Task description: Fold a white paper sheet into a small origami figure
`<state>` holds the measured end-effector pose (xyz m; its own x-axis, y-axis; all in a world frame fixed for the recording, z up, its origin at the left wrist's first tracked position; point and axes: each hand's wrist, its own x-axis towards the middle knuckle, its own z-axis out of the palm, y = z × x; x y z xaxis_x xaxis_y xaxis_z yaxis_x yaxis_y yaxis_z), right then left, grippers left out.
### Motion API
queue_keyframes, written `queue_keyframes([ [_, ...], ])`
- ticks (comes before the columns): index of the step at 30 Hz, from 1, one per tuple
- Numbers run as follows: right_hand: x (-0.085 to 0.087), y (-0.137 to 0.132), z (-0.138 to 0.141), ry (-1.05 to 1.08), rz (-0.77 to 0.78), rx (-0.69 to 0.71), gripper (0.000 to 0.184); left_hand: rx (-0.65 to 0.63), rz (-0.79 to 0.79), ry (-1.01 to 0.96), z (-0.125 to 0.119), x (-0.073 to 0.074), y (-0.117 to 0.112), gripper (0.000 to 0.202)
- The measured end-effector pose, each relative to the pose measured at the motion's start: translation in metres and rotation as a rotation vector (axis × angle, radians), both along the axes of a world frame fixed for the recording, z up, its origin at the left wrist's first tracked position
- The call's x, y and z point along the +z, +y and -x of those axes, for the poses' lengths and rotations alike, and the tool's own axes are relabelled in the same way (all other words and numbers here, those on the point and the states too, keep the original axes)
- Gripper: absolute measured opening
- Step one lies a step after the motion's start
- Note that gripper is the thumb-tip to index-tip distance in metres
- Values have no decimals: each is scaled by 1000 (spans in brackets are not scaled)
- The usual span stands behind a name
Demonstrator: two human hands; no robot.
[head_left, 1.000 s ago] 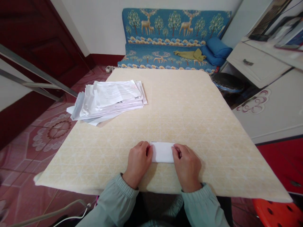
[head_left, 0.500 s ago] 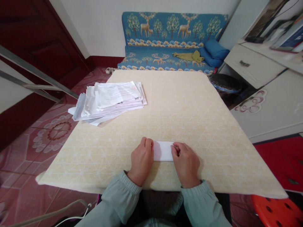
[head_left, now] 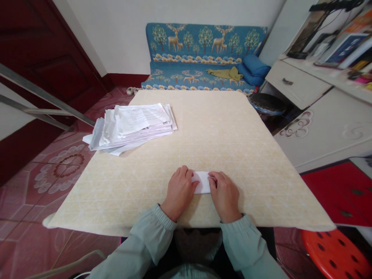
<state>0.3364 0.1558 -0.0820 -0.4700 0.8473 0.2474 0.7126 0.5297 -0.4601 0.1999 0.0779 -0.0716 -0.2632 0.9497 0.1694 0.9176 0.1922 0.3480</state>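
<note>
Table: pale yellow cover with a faint white line pattern; the table (head_left: 221,135) fills the middle of the view, its near edge in front of the person.
Sofa: the blue sofa (head_left: 186,58), printed with deer and trees, stands beyond the table's far edge, against the white wall.
Door: the dark red door (head_left: 58,73) is at far left.
Cabinet: the white cabinet (head_left: 328,120) is on the right, with items lying on its top.
Stool: the red stool (head_left: 337,252), with dark holes in its seat, is at near right, beyond the table's corner.
Papers: the stack of papers (head_left: 133,124) lies unevenly at the table's left side, some sheets jutting past the edge.
Left hand: the left hand (head_left: 180,192) covers the left end of the folded paper (head_left: 203,182), fingers close together and thumb on top; whether they clamp it cannot be told from this angle.
Right hand: the right hand (head_left: 226,197) has thumb and forefinger pinched on the right end, the other fingers curled in.
Folded paper: a small white strip on the near middle of the table, lying crosswise between the hands and touching both.
</note>
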Motion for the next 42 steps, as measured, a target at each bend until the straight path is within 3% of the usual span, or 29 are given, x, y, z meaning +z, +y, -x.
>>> queue_keyframes([
  [6,2,17,-17,238,238,73,22,15,-29,-19,1,-6,-1,19],
  [10,5,-8,-23,374,50,58,26,3,-48,-10,1,-9,0,20],
  [12,9,-34,-16,317,-52,169,30,-3,-55,-3,2,-10,1,17],
  [15,14,-68,3,181,-34,392,70,-54,-79,3,4,-12,1,6],
  [17,14,-76,12,152,-5,426,79,-95,-103,-14,5,-13,-1,7],
  [19,12,-71,13,179,-3,377,70,-104,-132,-50,7,-14,-3,8],
  [22,5,-47,1,301,23,194,46,-77,-164,-88,7,-15,-8,17],
  [26,-5,-9,-20,448,209,-16,28,-76,-179,-53,5,-16,-9,30],
  [31,-5,12,-21,300,251,42,18,-168,-153,-2,7,-19,-6,38],
  [35,1,11,-14,175,196,7,20,-183,-125,24,8,-20,-5,37],
  [42,2,9,-13,148,196,-2,21,-209,-73,128,7,-21,-6,39],
])
